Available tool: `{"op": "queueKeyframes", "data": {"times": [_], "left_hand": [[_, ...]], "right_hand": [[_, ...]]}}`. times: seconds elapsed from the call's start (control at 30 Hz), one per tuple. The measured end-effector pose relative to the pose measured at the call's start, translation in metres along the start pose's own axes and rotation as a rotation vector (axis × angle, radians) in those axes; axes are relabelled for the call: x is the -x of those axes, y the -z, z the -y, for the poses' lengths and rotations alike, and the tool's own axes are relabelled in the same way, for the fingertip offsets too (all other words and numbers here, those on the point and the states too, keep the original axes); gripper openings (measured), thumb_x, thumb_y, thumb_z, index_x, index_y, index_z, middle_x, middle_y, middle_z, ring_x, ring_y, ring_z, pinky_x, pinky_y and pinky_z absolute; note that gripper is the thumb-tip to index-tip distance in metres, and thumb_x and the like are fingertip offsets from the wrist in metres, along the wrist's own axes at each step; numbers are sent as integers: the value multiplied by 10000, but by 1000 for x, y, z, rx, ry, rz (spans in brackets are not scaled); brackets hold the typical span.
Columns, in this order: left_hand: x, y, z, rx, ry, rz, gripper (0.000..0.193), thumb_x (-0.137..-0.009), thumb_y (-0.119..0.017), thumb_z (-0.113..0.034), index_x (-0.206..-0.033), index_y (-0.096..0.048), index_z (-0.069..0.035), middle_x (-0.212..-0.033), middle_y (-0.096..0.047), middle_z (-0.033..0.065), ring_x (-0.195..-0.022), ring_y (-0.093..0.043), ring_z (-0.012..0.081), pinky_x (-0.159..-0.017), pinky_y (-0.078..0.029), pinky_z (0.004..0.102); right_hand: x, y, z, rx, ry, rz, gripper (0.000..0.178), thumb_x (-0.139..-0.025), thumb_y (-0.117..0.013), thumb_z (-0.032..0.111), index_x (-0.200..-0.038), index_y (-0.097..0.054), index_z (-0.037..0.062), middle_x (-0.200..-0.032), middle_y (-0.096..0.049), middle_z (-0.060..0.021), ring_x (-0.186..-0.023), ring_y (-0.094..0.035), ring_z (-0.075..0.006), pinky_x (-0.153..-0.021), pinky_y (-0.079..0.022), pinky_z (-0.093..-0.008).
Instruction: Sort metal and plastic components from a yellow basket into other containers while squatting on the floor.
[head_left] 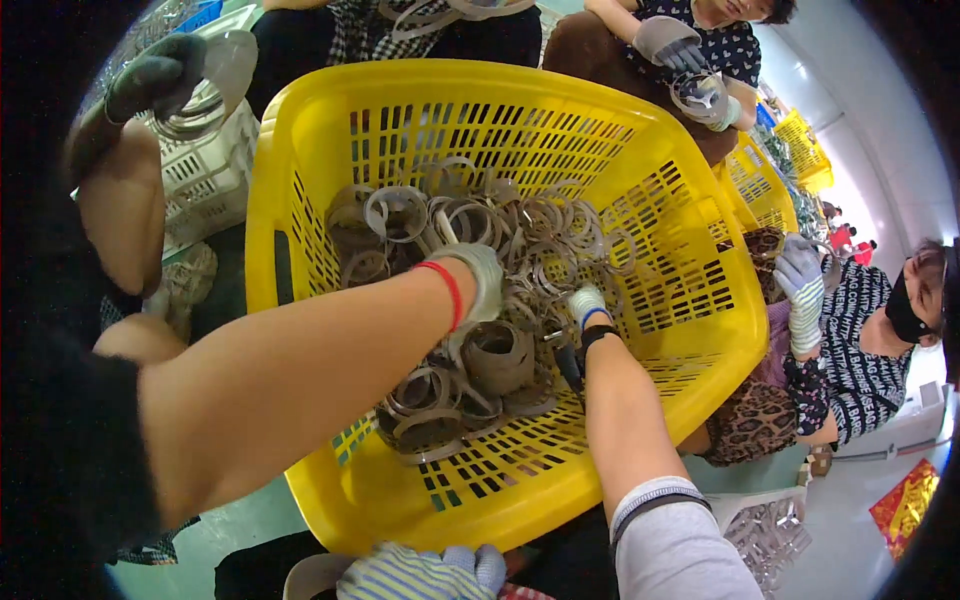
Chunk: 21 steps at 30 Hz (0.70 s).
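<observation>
Red-corded forearm (310,340) looms closest, its pale-gloved hand (485,278) and the white-gloved right hand (588,301) deep among grey translucent rings (500,372) inside the yellow plastic basket (440,82): picking, apparently; each grip hidden, can't tell; next needs a clean pinch.

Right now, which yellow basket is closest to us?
The big basket in the middle, holding the jumbled rings. The other yellow baskets look smaller, farther back on the right.

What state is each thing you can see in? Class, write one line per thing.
Yellow basket: open-topped, partly filled
Rings: loosely heaped inside the basket, overlapping
Right hand: gloved, among the rings, fingers hidden
Red wristband: worn
Black mask: worn
White crate: open-topped, partly hidden
</observation>
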<state>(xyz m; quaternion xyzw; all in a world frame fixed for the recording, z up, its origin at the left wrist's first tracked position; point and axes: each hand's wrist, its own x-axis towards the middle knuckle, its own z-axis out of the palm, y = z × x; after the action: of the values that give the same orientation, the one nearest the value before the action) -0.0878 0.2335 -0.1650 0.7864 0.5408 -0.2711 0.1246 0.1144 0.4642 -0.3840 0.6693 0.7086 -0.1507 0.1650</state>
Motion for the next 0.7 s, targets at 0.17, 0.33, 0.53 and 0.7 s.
{"op": "queueKeyframes", "data": {"times": [0.17,0.33,0.53,0.7], "left_hand": [[74,14,21,-257,-197,69,226,-788,-599,-185,-962,-720,-107,-962,-691,108,-904,-659,307,-758,-539,412],[144,10,51,-313,39,-137,224,-759,-618,-191,-940,-700,-88,-818,-691,91,-776,-674,255,-695,-546,398],[246,-16,52,528,-21,310,393,-872,-523,-193,-1237,-450,-64,-1220,-438,125,-1146,-397,256,-959,-322,385],[239,48,-135,1144,-47,589,538,-948,-460,-194,-1435,-283,-48,-1488,-270,148,-1392,-213,258,-1135,-174,377]], "right_hand": [[-20,-10,0,-10,242,179,435,-884,-531,271,-1279,-511,88,-1280,-547,-118,-1139,-536,-298,-965,-435,-383],[46,28,27,104,121,172,501,-882,-538,349,-1308,-487,89,-1266,-564,-98,-1099,-562,-299,-938,-448,-381],[9,0,9,123,370,22,400,-917,-444,304,-1241,-541,90,-1305,-517,-128,-1142,-526,-308,-966,-432,-385],[42,24,52,143,228,362,407,-910,-440,309,-1219,-552,68,-1210,-583,-147,-1093,-554,-324,-946,-437,-382]]}}
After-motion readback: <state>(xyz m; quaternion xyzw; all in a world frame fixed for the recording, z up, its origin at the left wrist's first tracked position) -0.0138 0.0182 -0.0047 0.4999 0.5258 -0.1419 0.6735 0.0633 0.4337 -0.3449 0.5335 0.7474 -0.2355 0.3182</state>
